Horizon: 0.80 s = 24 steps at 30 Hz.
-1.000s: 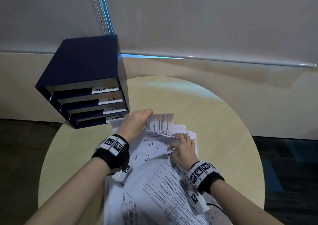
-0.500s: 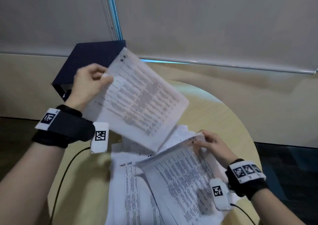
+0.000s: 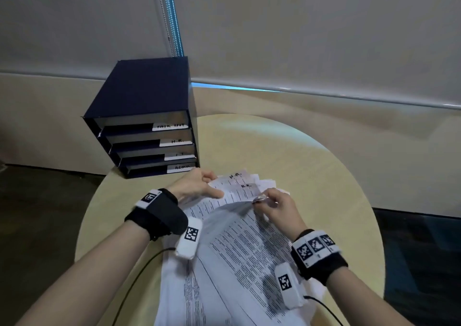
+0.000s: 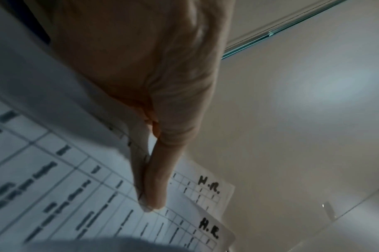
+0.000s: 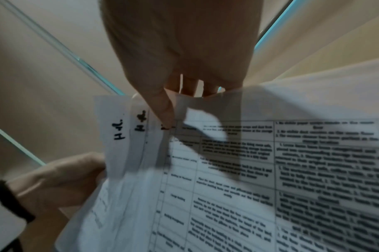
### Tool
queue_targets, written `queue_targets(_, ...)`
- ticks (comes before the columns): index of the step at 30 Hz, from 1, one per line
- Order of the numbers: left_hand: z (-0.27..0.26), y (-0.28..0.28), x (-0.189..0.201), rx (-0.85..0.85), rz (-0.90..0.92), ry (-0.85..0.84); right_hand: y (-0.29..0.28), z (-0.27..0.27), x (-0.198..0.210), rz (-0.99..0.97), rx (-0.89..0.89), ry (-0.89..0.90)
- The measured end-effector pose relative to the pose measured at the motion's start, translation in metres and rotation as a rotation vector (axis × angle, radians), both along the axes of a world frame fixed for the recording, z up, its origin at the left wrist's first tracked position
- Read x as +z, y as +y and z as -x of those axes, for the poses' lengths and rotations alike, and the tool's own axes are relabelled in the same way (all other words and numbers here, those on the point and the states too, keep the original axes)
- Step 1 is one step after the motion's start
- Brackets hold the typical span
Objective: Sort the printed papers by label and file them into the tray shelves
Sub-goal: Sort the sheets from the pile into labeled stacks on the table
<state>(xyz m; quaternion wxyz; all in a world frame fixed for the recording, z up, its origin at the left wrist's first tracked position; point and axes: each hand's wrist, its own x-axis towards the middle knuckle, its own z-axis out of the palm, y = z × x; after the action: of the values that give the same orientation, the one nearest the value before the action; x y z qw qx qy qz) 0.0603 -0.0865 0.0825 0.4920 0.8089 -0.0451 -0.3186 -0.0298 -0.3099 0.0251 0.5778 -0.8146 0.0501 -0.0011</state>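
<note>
Papers (image 3: pixel 239 246) are fanned on the round surface (image 3: pixel 287 156), tray shelves (image 3: pixel 149 148) at 10 o'clock. Left hand (image 3: pixel 197 186) pinches two H.R. sheets, right hand (image 3: pixel 277 208) pinches another's corner. Light, floppy stuff, probably slippery, so I'd grab corners.

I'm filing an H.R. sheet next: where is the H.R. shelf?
Head view, left of centre: H.R. shelf, second from top in the blue tray unit, under TASK LIST.

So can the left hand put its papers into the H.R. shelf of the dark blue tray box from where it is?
Probably yes. The left hand grips H.R.-marked white printed sheets just in front of the dark blue tray box. The H.R. shelf, second from top, faces it, with nothing in between.
</note>
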Motion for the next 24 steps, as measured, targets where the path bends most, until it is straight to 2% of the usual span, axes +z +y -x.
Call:
queue_targets(3,-0.001,-0.002,-0.008,-0.025,-0.035,-0.122,0.001,-0.002,-0.005,-0.003,-0.082,0.016)
queue_targets(8,-0.003,-0.003,-0.016,-0.063,-0.132,-0.448,-0.011,-0.001,-0.010,0.009,-0.130,0.053)
queue_targets(11,-0.005,0.000,-0.021,-0.004,-0.191,-0.624,-0.018,0.001,-0.011,-0.024,-0.128,0.053)
queue_targets(13,-0.002,-0.001,-0.023,-0.080,-0.208,-0.704,-0.021,0.002,-0.010,-0.082,-0.085,0.047)
queue_targets(15,0.000,-0.003,-0.025,-0.179,-0.227,-0.725,-0.022,0.001,-0.008,-0.163,-0.038,0.058)
queue_targets(19,0.003,-0.009,-0.025,-0.266,-0.160,-0.536,-0.021,-0.004,-0.004,-0.197,0.006,0.079)
queue_targets(22,0.004,-0.014,-0.025,-0.335,-0.234,-0.585,-0.019,-0.008,-0.004,-0.189,0.002,0.097)
queue_targets(24,0.001,-0.015,-0.027,-0.295,-0.249,-0.610,-0.017,-0.010,-0.004,-0.182,0.003,0.100)
